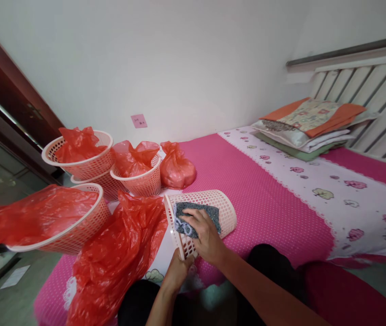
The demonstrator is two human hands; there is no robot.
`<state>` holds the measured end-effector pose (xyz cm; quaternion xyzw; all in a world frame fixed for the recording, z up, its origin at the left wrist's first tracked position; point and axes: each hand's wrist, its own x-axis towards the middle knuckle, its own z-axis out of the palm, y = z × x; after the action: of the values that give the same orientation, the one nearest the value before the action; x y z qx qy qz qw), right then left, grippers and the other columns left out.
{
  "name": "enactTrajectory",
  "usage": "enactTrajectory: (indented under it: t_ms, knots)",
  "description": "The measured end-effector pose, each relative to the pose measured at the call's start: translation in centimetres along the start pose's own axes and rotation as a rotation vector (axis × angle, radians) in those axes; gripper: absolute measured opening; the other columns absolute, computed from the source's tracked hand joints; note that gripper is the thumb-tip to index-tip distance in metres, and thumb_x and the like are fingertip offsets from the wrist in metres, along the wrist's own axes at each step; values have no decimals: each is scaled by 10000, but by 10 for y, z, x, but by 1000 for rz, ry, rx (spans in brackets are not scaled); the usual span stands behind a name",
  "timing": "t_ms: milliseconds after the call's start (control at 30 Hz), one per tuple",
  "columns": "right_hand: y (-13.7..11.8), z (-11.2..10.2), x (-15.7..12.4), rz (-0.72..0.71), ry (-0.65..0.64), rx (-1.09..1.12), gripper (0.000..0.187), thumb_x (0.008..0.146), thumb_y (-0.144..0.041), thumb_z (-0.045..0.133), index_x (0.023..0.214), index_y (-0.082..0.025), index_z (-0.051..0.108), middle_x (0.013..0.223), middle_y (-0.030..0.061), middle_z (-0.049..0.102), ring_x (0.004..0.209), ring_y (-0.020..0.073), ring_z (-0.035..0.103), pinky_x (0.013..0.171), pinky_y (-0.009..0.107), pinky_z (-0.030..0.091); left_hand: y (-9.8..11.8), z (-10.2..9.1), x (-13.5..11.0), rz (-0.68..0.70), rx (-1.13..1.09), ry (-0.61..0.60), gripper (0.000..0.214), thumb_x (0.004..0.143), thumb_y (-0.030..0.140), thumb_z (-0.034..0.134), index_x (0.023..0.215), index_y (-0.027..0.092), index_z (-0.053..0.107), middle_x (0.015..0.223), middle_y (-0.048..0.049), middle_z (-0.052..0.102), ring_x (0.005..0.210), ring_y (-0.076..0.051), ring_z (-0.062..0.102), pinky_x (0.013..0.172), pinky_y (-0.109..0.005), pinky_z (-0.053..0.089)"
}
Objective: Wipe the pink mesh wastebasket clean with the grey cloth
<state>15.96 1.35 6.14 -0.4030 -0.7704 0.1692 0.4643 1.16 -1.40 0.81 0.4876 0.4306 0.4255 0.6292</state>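
Note:
A pale pink plastic basket (225, 210) with a holed wall lies on its side on the bed in front of me, its mouth facing left. My left hand (180, 267) grips its rim at the lower edge. Against the upper side of the basket, my right hand (206, 233) presses a folded grey cloth (209, 212) with a light bluish edge; the fingers are curled over it. To the left, a crumpled red plastic bag (121, 244) spreads over the bed's front edge.
Several similar baskets (103, 206) holding red bags stand at the left, some stacked. A tied red bag (177, 170) sits near the wall. Folded bedding (315, 122) lies at the back right by the white headboard (376, 99). The bed (247, 167) has a pink dotted cover.

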Motion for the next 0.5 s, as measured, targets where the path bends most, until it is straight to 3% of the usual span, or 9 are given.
enactTrajectory:
  t_ms: [200,367,500]
  knots:
    - [-2,0,-6,-9,1,13,737,704,-8,521,1398,-219,650,1448,87,617,1270,285,537,1154,478,439,-3,-8,2,-22,6,-91,520,687,315,838,1182,171,770,1275,-154,781,1301,-405,657,1188,-560,449]
    - [-5,0,-10,7,-7,30,758,722,-7,500,1421,-257,650,1455,76,615,1290,286,534,1164,492,435,-9,-11,3,-83,-29,-52,502,656,267,838,1148,182,779,1153,-132,812,1245,-398,685,1107,-526,517]
    - [-3,2,-16,-8,-2,44,739,723,-28,495,1421,-221,645,1457,90,609,1294,289,530,1166,493,432,-8,-11,2,-81,-51,-28,548,670,270,872,1198,179,755,1132,-128,815,1209,-376,706,1080,-510,532]
